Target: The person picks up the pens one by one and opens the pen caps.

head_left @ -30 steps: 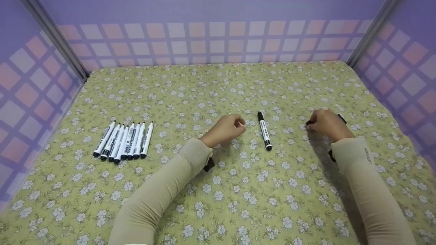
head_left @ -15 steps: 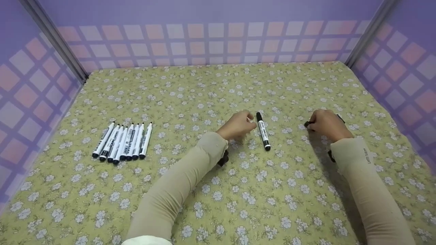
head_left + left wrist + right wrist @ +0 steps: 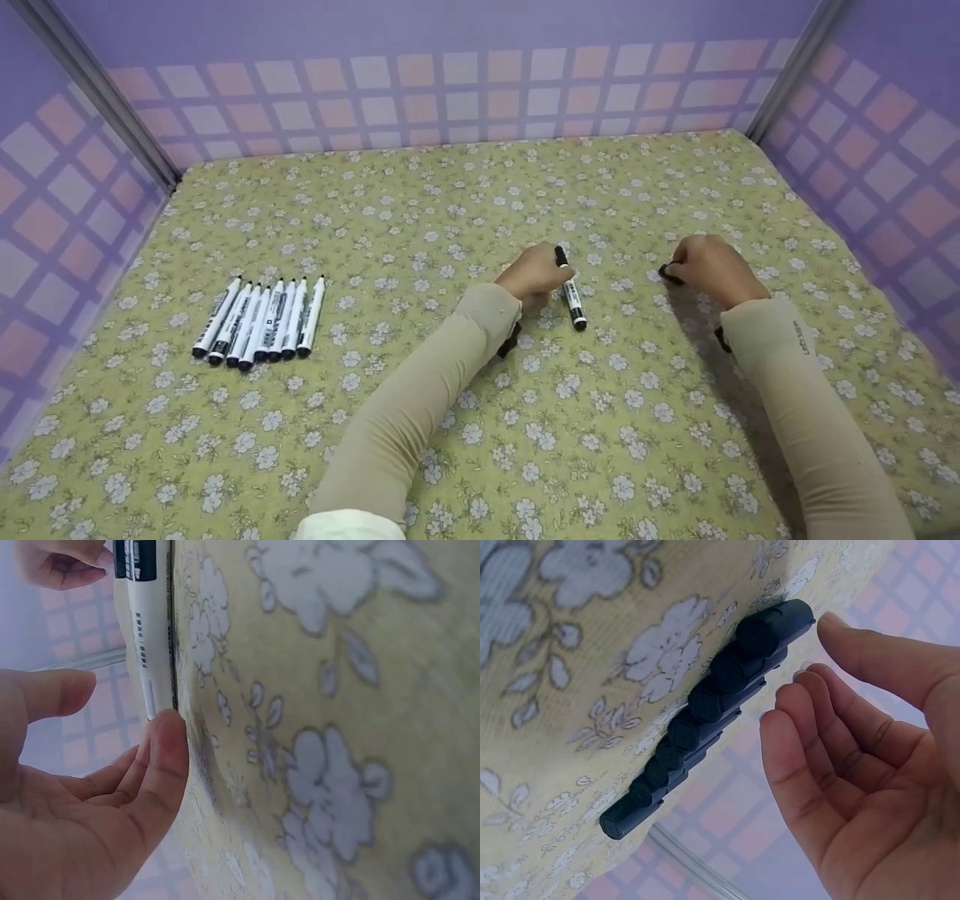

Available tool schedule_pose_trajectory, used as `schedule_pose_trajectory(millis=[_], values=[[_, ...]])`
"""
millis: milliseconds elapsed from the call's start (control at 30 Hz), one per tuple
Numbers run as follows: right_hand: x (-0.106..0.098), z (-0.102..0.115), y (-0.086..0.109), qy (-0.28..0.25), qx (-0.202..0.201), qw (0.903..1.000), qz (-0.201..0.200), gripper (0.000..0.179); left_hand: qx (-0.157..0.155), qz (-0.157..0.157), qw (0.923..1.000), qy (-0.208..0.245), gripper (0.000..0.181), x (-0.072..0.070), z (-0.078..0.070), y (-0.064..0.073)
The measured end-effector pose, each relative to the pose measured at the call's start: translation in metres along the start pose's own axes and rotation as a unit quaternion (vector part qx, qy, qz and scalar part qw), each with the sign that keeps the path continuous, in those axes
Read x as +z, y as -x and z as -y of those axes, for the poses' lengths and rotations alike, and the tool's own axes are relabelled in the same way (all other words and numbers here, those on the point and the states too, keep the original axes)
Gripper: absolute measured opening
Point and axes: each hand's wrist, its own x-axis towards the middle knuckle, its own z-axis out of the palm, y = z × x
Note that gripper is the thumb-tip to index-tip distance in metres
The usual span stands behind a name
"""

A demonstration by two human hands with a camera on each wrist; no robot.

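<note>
In the head view a white marker (image 3: pixel 572 298) with a black cap lies at mid-table, pointing away from me. My left hand (image 3: pixel 536 270) is at its capped end. In the left wrist view a fingertip overlaps the far end of the marker (image 3: pixel 150 645), and the thumb stands apart from it. My right hand (image 3: pixel 709 268) is beside a row of black marker caps (image 3: pixel 670 274), mostly hidden behind it in the head view. In the right wrist view the thumb tip is close to the nearest cap (image 3: pixel 776 626), and the loosely curled fingers hold nothing.
Several uncapped white markers (image 3: pixel 259 322) lie side by side at the left, tips pointing away. A yellow flowered cloth (image 3: pixel 450 195) covers the table. Purple checkered panels (image 3: pixel 465 90) enclose the back and both sides.
My left hand has moved right, from beside the marker to its capped end. The right hand stays by the caps. The head view has shifted slightly.
</note>
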Motion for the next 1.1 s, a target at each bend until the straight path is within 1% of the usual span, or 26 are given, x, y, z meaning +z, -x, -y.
schedule_pose_trajectory(millis=[133,200,267,367,433,500,567,733,933,1100], values=[[0.0,0.003,-0.001,-0.003,0.009,1.0,0.001,0.021,-0.031,0.014,0.9994,-0.007,0.046,0.003,-0.003,-0.007],[0.0,0.005,-0.002,-0.001,0.012,0.9999,0.005,0.024,-0.048,0.011,0.9986,-0.02,0.044,0.004,-0.005,-0.011],[-0.001,0.007,-0.003,0.005,0.009,0.9999,0.003,0.023,-0.056,0.003,0.9974,-0.044,0.043,0.006,-0.006,-0.014],[-0.001,0.008,-0.003,0.014,0.002,0.9999,-0.002,0.023,-0.055,-0.007,0.9958,-0.073,0.046,0.007,-0.008,-0.018],[0.0,0.009,-0.003,0.017,-0.004,0.9998,-0.008,0.028,-0.047,-0.013,0.9949,-0.088,0.047,0.008,-0.009,-0.02],[0.002,0.009,-0.004,0.017,-0.009,0.9998,-0.01,0.035,-0.04,-0.019,0.9946,-0.093,0.045,0.009,-0.008,-0.02],[0.004,0.01,-0.003,0.016,-0.013,0.9997,-0.012,0.04,-0.04,-0.026,0.9947,-0.091,0.042,0.01,-0.008,-0.02],[0.006,0.011,-0.003,0.011,-0.01,0.9998,-0.01,0.033,-0.053,-0.039,0.9958,-0.064,0.031,0.01,-0.006,-0.019],[0.007,0.014,-0.003,0.011,-0.013,0.9998,-0.005,0.03,-0.043,-0.046,0.9957,-0.068,0.035,0.009,-0.006,-0.018],[0.007,0.016,-0.003,0.009,-0.01,0.9999,0.002,0.027,-0.052,-0.043,0.997,-0.038,0.026,0.009,-0.005,-0.018]])
